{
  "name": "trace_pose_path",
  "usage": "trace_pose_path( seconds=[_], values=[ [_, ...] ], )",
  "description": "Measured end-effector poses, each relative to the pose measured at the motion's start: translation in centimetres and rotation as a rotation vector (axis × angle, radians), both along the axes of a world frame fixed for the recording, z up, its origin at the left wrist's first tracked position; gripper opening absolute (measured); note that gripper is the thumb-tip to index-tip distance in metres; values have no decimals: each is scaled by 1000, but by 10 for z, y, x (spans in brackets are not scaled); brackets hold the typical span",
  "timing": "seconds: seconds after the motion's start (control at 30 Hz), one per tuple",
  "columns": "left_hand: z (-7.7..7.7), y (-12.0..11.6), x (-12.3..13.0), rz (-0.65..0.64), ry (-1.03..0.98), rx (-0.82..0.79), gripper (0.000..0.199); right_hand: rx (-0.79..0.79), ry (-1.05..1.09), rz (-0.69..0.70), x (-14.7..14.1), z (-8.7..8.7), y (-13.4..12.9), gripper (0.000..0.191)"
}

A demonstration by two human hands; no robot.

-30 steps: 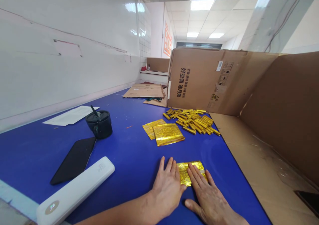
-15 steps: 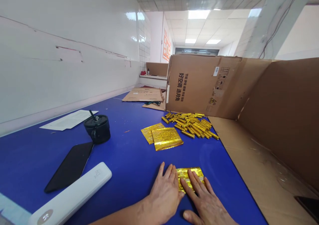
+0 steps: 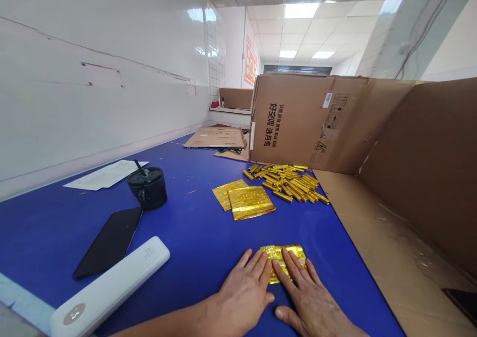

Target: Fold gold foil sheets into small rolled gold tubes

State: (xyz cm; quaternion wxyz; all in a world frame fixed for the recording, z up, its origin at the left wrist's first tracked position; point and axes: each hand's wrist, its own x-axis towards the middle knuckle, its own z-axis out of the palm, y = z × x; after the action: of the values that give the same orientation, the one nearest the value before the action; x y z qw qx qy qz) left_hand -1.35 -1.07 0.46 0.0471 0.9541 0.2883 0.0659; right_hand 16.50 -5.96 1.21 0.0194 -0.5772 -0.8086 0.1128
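A gold foil sheet lies on the blue table under the fingers of both hands, partly hidden by them. My left hand rests on its left edge, fingers stretched out. Flat across its middle and right side lies my right hand, fingers spread and thumb apart. Beyond the hands are a stack of gold sheets and, partly beneath it, another gold sheet. Farther back is a loose pile of several rolled gold tubes.
On the left are a black lidded cup, a black phone, a long white device and white paper. A large cardboard box borders the table's back and right. Flat cardboard lies behind.
The view has shifted slightly, with the tabletop things a little higher in the picture. My left hand has slid slightly left and down, its fingers now lower on the sheet's left part.
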Motion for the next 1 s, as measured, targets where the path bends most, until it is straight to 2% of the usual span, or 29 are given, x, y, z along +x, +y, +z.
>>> trace_pose_path(
  seconds=[0.1, 0.27, 0.47, 0.6, 0.67, 0.77, 0.87, 1.0],
  values=[
    [3, -1, -3, -33, 8, -30, 54, -18, -19, -18, -1, 3, -1, 72],
    [10, -1, -6, -60, 24, -73, 58, 38, -20, 4, 2, 0, -3, 66],
    [10, -5, -13, -132, -15, -145, 60, 23, -38, -7, 2, -1, -5, 69],
    [13, -5, -14, -136, -30, -162, 62, 19, -36, -14, 6, -2, -5, 69],
    [14, -5, -13, -135, -32, -167, 62, -9, -19, -13, 8, 3, -3, 66],
    [15, -5, -11, -138, -25, -175, 60, -32, 38, -28, 3, 22, 1, 63],
    [13, -6, -9, -129, -42, -161, 64, -56, 102, 65, -13, 39, 7, 65],
    [10, -7, -9, -123, -53, -142, 58, -143, 131, 142, -26, 37, 18, 64]
  ],
)
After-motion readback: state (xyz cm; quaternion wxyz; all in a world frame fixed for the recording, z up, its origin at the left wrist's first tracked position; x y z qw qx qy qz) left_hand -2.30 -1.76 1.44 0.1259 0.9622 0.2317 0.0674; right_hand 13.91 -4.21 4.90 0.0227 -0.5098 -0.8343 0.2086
